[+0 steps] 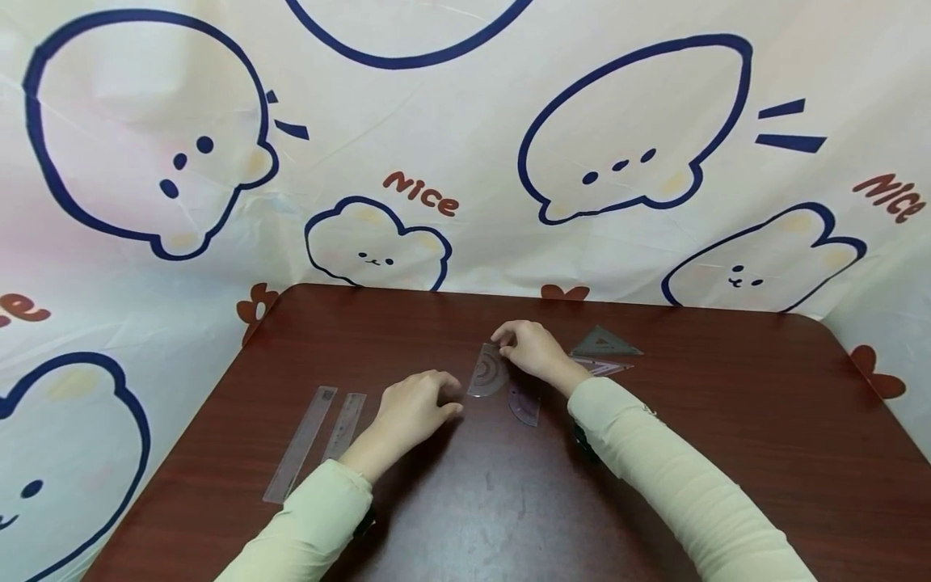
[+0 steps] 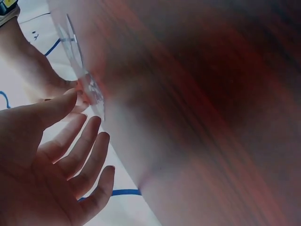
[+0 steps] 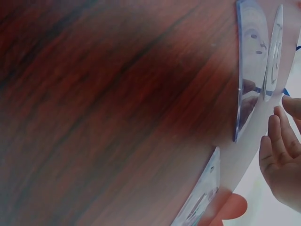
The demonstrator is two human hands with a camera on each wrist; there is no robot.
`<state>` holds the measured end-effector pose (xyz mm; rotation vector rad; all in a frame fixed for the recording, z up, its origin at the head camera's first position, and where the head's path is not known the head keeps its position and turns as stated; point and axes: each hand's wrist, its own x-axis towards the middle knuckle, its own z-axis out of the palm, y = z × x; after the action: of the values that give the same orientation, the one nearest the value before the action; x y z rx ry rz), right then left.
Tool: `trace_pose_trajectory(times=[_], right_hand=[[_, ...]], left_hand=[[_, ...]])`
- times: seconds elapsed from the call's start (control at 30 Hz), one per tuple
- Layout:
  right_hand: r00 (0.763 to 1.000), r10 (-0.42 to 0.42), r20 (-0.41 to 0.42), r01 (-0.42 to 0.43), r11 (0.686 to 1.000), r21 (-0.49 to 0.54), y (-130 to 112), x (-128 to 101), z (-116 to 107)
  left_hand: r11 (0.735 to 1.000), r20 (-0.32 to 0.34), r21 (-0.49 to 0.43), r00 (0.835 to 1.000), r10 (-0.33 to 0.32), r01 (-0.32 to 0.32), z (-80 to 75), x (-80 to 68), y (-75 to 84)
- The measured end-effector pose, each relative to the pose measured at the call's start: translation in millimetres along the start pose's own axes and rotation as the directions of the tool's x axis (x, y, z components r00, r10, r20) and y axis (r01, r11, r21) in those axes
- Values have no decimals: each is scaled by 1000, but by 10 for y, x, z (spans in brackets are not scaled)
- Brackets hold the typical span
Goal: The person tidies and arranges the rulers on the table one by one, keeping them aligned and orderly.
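1. The right hand (image 1: 529,349) pinches the far tip of a clear protractor (image 1: 488,373), fingers curled over its upper corner, near the middle of the dark red worktop (image 1: 727,453).
2. The left hand (image 1: 416,406) rests on the worktop just left of that protractor, with its fingertips at the protractor's near edge. In the left wrist view its fingers (image 2: 80,150) look loosely spread and grip nothing.
3. A second protractor (image 1: 524,404), tinted purple, lies flat just near and right of the first, beside the right wrist.
4. Two triangles lie right of the right hand: a grey triangle (image 1: 604,344) farther away, and a pink triangle (image 1: 604,368) partly hidden by the wrist.
5. Two clear rulers lie side by side on the left of the worktop, a long ruler (image 1: 301,444) and a shorter ruler (image 1: 344,426).
6. A cartoon-printed cloth (image 1: 465,145) hangs behind the worktop.
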<state>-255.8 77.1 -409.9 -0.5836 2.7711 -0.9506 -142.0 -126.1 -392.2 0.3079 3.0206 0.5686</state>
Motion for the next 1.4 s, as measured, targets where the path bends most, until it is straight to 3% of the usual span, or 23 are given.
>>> trace_pose_trajectory(times=[0.63, 1.13, 1.4], right_hand=[[998, 45, 44, -43, 998, -47, 43, 65, 39], [998, 43, 49, -40, 997, -68, 75, 98, 68], [998, 44, 54, -40, 996, -79, 53, 80, 53]], left_hand=[[997, 22, 24, 997, 75, -76, 94, 195, -37], [996, 29, -15, 995, 90, -90, 112, 404, -58], [994, -4, -3, 994, 107, -107, 126, 536, -73]])
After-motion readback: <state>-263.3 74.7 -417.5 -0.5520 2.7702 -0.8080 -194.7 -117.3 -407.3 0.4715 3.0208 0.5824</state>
